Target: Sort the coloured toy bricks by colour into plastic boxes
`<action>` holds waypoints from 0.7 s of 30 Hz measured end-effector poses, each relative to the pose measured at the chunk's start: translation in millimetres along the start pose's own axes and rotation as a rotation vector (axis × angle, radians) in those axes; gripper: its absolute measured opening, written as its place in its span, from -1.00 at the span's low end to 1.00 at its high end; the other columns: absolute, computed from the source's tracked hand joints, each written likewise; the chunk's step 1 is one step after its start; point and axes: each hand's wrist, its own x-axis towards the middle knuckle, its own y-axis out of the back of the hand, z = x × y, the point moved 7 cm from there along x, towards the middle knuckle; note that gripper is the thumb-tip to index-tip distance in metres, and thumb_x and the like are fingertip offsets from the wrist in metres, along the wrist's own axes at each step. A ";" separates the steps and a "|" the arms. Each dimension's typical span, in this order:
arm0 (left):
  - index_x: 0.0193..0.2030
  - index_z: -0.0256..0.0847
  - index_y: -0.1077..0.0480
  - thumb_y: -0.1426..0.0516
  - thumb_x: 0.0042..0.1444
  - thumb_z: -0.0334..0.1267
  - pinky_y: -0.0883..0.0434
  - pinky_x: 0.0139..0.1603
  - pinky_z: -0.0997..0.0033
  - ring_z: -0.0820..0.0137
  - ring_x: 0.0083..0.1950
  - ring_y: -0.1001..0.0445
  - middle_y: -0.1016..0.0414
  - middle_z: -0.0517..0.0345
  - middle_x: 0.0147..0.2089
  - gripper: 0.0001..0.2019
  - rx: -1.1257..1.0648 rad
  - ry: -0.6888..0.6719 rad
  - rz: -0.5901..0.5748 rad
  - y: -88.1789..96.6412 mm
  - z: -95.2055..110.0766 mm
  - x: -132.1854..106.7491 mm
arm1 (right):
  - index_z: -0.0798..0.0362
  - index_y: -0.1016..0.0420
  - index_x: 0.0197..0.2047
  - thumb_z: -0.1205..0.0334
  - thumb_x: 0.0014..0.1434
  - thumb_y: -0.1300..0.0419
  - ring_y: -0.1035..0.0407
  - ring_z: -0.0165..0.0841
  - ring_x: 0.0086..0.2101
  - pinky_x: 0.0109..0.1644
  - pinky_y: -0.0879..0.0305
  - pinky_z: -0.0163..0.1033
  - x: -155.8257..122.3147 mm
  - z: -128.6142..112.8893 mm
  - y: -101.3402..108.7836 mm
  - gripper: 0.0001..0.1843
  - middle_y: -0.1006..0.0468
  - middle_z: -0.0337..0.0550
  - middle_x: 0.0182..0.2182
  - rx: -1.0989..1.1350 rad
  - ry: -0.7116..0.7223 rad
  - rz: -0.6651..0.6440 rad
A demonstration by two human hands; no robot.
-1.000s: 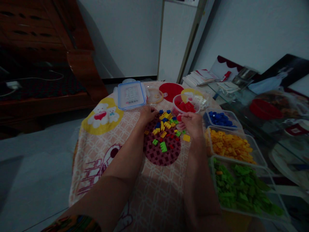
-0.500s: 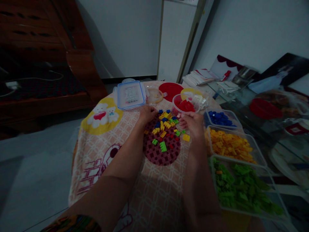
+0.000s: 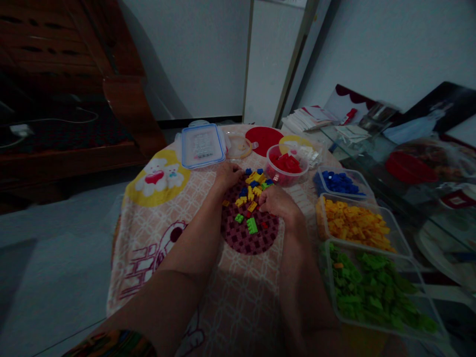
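1 yellow brick (image 3: 252, 207) near the right hand (image 3: 278, 201) slants lengthwise, away and rightward.

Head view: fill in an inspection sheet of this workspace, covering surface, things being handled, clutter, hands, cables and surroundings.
Surface: patterned cloth over a table.
Things handled: mixed loose blocks, mostly on the dark round patch; red ones in a tub; blue, yellow and green ones in separate trays.
Clutter: blue-rimmed lid at the far side.
Hands: left hand beside the blocks, right hand over them; grip hidden on both.
Cables: white cable on the bench, apart from the table.
Surroundings: pale wall; papers at right.
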 end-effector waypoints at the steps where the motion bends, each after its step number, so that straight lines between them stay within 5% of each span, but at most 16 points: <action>1: -0.37 -0.30 -0.62 -0.13 0.13 -0.23 -0.24 -0.33 0.42 0.41 -0.42 -0.35 -0.51 0.15 -0.49 -0.75 -0.006 0.000 -0.001 -0.2 0.1 -0.2 | 0.05 -0.72 -0.30 0.35 0.04 -0.35 -0.51 -0.35 -0.35 -0.32 -0.21 -0.34 -2.1 -4.3 1.7 -0.87 -0.70 -0.12 -0.34 -0.038 -0.009 -0.007; 7: -0.42 -0.31 -0.60 -0.14 0.11 -0.22 -0.23 -0.32 0.41 0.41 -0.43 -0.31 -0.47 0.15 -0.51 -0.75 -0.004 -0.017 0.006 0.6 0.1 0.5 | 0.12 -0.70 -0.32 0.40 0.08 -0.29 -0.53 -0.32 -0.32 -0.31 -0.20 -0.32 -7.0 -15.2 5.8 -0.87 -0.70 -0.02 -0.33 -0.125 0.000 0.002; 13: -0.44 -0.30 -0.60 -0.14 0.09 -0.22 -0.21 -0.35 0.42 0.43 -0.45 -0.30 -0.46 0.17 -0.53 -0.75 -0.023 -0.009 0.009 0.0 -1.7 2.3 | 0.08 -0.58 -0.44 0.36 0.03 -0.30 -0.43 -0.40 -0.56 -0.45 -0.24 -0.37 -4.3 15.0 8.8 -0.96 -0.55 -0.23 -0.59 0.320 -0.068 0.118; 16: -0.43 -0.30 -0.60 -0.14 0.09 -0.22 -0.21 -0.36 0.43 0.42 -0.43 -0.31 -0.46 0.17 -0.53 -0.75 -0.015 -0.017 0.018 -0.5 -2.3 2.7 | 0.08 -0.52 -0.42 0.32 0.03 -0.27 -0.38 -0.42 -0.63 -0.53 -0.28 -0.37 -7.4 28.4 26.3 -0.98 -0.50 -0.30 -0.63 0.667 -0.105 0.367; 21: -0.36 -0.29 -0.62 -0.15 0.11 -0.20 -0.23 -0.34 0.43 0.41 -0.41 -0.33 -0.50 0.15 -0.50 -0.75 -0.017 -0.014 0.006 -2.4 -5.0 2.6 | 0.08 -0.49 -0.23 0.23 0.01 -0.25 -0.49 -0.37 -0.56 -0.48 -0.48 -0.31 -21.5 58.9 51.6 -0.79 -0.52 -0.33 -0.57 1.135 -0.116 0.973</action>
